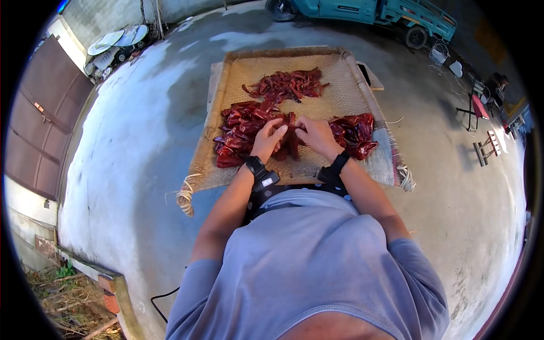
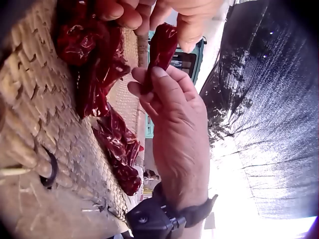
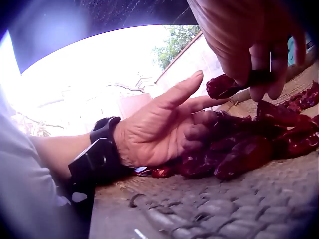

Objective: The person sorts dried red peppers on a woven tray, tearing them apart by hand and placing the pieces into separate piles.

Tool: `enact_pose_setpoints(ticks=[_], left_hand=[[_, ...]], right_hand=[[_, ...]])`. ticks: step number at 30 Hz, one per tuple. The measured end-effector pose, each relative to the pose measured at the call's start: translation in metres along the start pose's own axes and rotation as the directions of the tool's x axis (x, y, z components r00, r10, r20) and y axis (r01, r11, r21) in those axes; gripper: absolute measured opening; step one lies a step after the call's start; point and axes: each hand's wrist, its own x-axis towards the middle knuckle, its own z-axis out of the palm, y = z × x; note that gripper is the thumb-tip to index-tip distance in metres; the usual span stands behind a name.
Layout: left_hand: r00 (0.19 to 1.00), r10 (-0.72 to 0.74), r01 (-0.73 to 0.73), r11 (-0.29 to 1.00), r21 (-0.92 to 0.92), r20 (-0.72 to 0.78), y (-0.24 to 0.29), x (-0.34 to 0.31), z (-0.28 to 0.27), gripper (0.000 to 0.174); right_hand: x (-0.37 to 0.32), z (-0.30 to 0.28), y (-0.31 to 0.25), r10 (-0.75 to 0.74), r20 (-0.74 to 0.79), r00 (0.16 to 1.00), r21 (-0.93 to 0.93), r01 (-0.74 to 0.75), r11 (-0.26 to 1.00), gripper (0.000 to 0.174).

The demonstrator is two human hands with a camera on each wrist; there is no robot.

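My right hand (image 1: 318, 135) pinches a dark red dried chili pepper (image 2: 163, 47) between thumb and fingers, holding it above the mat. Close by, my left hand (image 1: 266, 140) has its thumb spread away from the forefinger, and its other fingers bend loosely beside the peppers. In the right wrist view the pepper's end lies near the left thumb tip (image 3: 198, 74). Glossy dried chilies form a large pile (image 1: 235, 127) by the left hand and a smaller pile (image 1: 360, 136) right of the right hand. A few more chilies (image 1: 292, 148) lie below, between the hands.
The piles lie on a woven mat (image 1: 345, 85) with a raised rim. At its far side are smaller, shrivelled red pieces (image 1: 292, 85). Beyond stand a teal three-wheeled cart (image 1: 345, 10) and, to the right, a small wooden stool (image 1: 488, 147) on the concrete floor.
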Motion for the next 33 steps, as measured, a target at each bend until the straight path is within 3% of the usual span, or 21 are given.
enact_pose_setpoints(ticks=[3,6,9,12,13,16,18,21,24,27,30,33], left_hand=[[0.998,-0.025,0.019,0.996,0.092,0.056,-0.009,0.005,-0.005,0.034],[0.996,-0.083,0.084,0.995,-0.057,0.021,-0.012,0.004,-0.008,0.026],[0.997,-0.076,0.073,0.991,-0.114,-0.025,-0.013,0.006,-0.012,0.028],[0.997,-0.020,0.013,0.995,-0.104,-0.071,-0.004,-0.001,-0.006,0.040],[0.995,-0.028,0.017,0.993,-0.114,-0.095,0.005,-0.004,-0.004,0.055],[0.999,-0.026,0.022,0.993,-0.118,-0.036,0.010,-0.007,-0.005,0.058],[1.000,-0.026,0.025,0.992,-0.120,-0.012,0.003,-0.004,-0.008,0.048],[0.998,-0.056,0.057,0.994,-0.091,0.014,-0.009,0.004,-0.014,0.040],[0.996,-0.084,0.077,0.982,-0.175,-0.034,-0.010,0.003,-0.014,0.039],[0.991,-0.099,0.073,0.966,-0.248,-0.093,-0.003,-0.002,-0.011,0.040],[0.994,-0.076,0.058,0.976,-0.208,-0.079,0.000,-0.002,-0.010,0.041],[0.992,-0.111,0.096,0.970,-0.222,-0.054,0.000,-0.001,-0.012,0.042]], right_hand=[[-0.004,0.004,-0.004,-0.008,0.071,0.997,0.119,-0.001,0.993,0.021],[-0.011,-0.001,0.014,0.002,-0.114,0.994,0.062,0.005,0.998,0.020],[-0.018,-0.016,0.039,0.075,-0.201,0.977,-0.083,-0.093,0.992,0.019],[-0.023,-0.017,0.044,0.090,-0.179,0.980,-0.257,-0.134,0.957,0.025],[-0.025,-0.014,0.044,0.050,-0.187,0.981,-0.312,-0.108,0.944,0.026],[-0.024,-0.002,0.042,-0.013,-0.151,0.988,-0.430,-0.054,0.901,0.028],[-0.017,0.001,0.042,0.024,-0.056,0.998,-0.448,-0.046,0.893,0.029],[-0.011,0.013,0.053,-0.008,-0.144,0.990,-0.513,-0.068,0.855,0.022],[0.000,0.012,0.056,0.193,-0.005,0.981,-0.575,-0.161,0.802,0.016],[0.006,0.017,0.074,0.135,-0.040,0.990,-0.598,-0.132,0.791,0.016],[0.009,0.016,0.076,0.157,-0.012,0.988,-0.563,-0.136,0.815,0.017],[0.005,0.011,0.056,0.306,-0.211,0.928,-0.375,-0.366,0.852,0.017]])
